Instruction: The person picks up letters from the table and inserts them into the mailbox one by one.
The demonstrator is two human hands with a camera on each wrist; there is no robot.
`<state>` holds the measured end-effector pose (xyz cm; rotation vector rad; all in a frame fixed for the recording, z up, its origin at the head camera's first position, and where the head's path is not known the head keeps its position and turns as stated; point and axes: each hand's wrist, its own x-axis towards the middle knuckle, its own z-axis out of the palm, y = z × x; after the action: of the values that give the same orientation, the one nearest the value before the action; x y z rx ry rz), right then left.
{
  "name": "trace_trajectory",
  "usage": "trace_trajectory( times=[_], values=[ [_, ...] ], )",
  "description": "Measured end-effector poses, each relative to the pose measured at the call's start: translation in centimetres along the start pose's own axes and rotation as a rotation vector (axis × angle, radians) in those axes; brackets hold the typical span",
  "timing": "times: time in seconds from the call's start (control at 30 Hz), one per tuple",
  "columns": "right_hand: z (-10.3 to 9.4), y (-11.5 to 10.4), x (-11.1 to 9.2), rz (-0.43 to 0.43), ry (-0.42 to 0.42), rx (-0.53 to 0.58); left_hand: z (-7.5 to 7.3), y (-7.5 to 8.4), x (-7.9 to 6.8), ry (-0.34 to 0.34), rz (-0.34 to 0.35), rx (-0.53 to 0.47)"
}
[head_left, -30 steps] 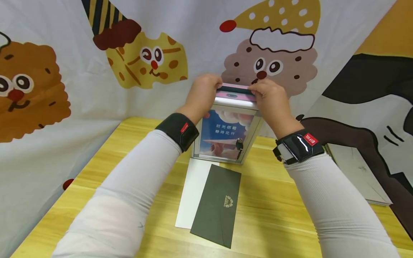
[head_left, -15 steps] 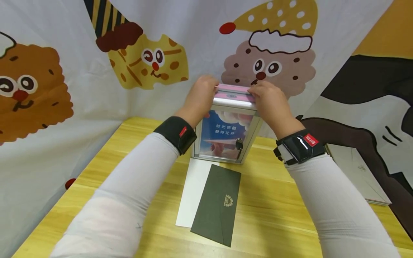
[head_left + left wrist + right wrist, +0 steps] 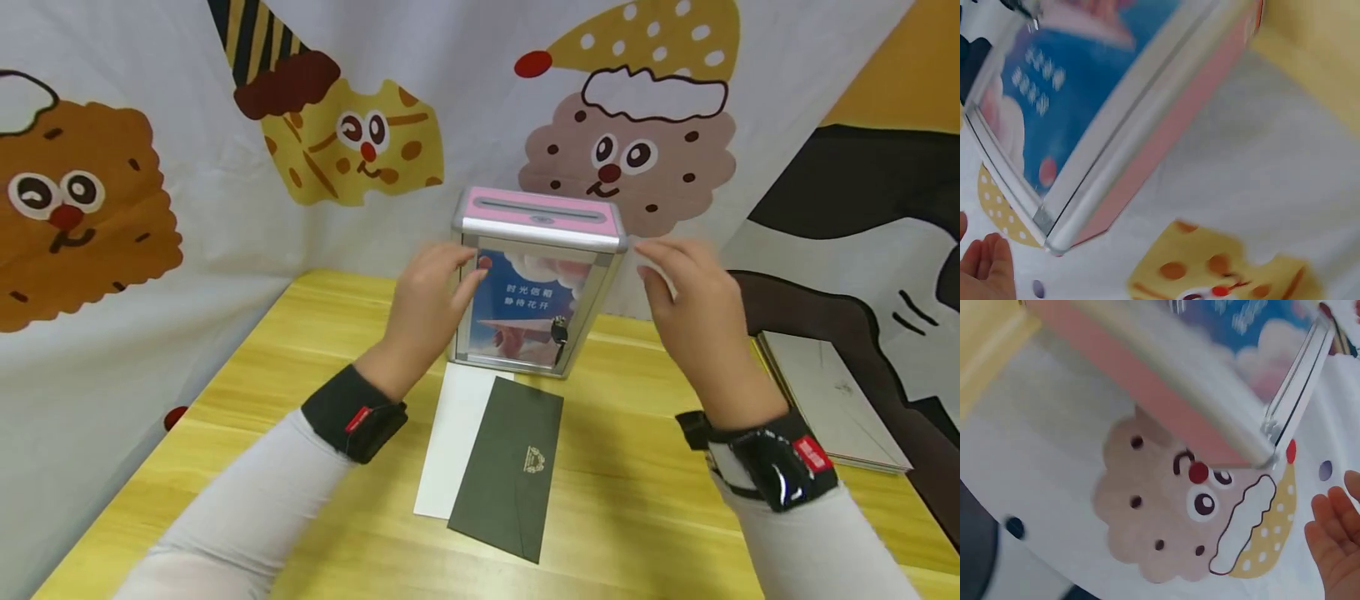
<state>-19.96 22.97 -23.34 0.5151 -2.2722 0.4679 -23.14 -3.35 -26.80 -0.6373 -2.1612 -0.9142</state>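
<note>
- Behind both my hands hangs a white cloth (image 3: 480, 92) printed with cartoon faces.
- Below my hands spreads the wooden table (image 3: 637, 492).
- Between my hands stands the box (image 3: 534, 287), upright, its clear front facing me. Its pink top sits a little higher than my fingers.
- Beyond my right wrist, near the table's right edge, lies a flat pale stack (image 3: 832, 400).
- Below my hands, just in front of the box, a dark green envelope (image 3: 513, 467) lies flat, partly over a white paper piece (image 3: 453, 450) (perhaps an envelope too; I can't tell).
- My left hand (image 3: 422, 304) is released, thumb and fingers parted around nothing, by the box's left front edge; the head view leaves contact unclear.
- My right hand (image 3: 697, 308) is released as well, just beside the box's right side and apart from it.
- Above and between my hands runs the slot (image 3: 540, 208), with nothing standing out of it. I judge that I am between posting steps; the next move calls for lowering a hand, lifting the green envelope by an edge and lining it up lengthwise with this opening.
- Between my hands, lower down, hangs the small lock key (image 3: 559, 332), untouched.
</note>
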Motion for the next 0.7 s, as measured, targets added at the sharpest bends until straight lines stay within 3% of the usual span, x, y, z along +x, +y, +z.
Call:
trace_trajectory(
  times=[0.13,0.23,0.3,0.4,0.53,0.7],
  values=[
    [0.3,-0.9,-5.2,0.082,-0.016,0.012,0.1,-0.8,-3.9,-0.105,-0.237,-0.031],
    [1.1,-1.6,-8.9,0.213,-0.116,0.026,0.6,-1.5,-6.4,-0.246,-0.43,-0.045],
    [1.7,-2.0,-11.0,0.298,-0.203,0.033,1.3,-1.7,-7.9,-0.333,-0.507,-0.039],
    [2.4,-2.5,-13.1,0.398,-0.343,0.036,2.7,-1.4,-9.6,-0.441,-0.563,-0.033],
    [3.0,-3.1,-14.4,0.468,-0.487,0.048,4.6,-0.2,-10.7,-0.542,-0.605,-0.005],
    [3.4,-3.5,-14.8,0.481,-0.548,0.058,6.5,0.9,-11.4,-0.634,-0.622,0.11]
  ],
)
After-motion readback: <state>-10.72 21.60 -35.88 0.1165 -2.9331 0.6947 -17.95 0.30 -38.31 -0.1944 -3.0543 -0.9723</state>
